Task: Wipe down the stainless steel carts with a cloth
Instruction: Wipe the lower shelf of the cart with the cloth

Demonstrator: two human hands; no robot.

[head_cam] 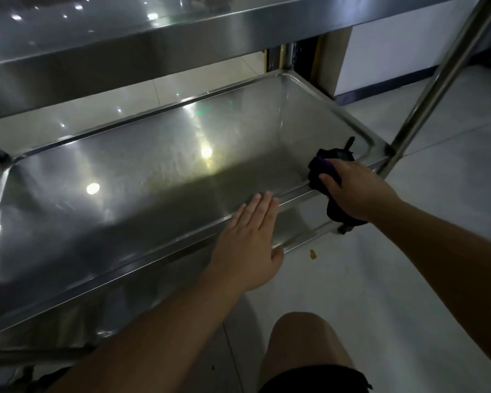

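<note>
Stainless steel cart (142, 177), its lower shelf a shallow tray, is lying directly under and ahead of our two hands as we are crouching beside it. We are pressing a dark cloth (328, 165) with our right hand (355, 188), fingers curled over the bunched fabric, against the tray's near rim (182, 249) close to its right corner. Part of the cloth is hanging below the hand, over the rim's outer face.

Our left hand (250, 239) is lying flat, fingers straight and together, holding nothing, resting on the same rim just left of the right hand, with fingertips reaching over into the tray.

The rim is running long-ways from the cloth hand down and to the left, past the left hand; the tray's long axis is following the same line. We judge that the coming stroke would be travelling along that rim, leftward from the right hand, so the left hand is sitting in its path and would need shifting.

Above the hands, the cart's upper shelf (125, 46) is spanning the view. To the right of the cloth hand, an upright post (437, 80) is rising. Below the hands, a tiled floor (380, 279) and our bare knee (298, 336) are showing.
</note>
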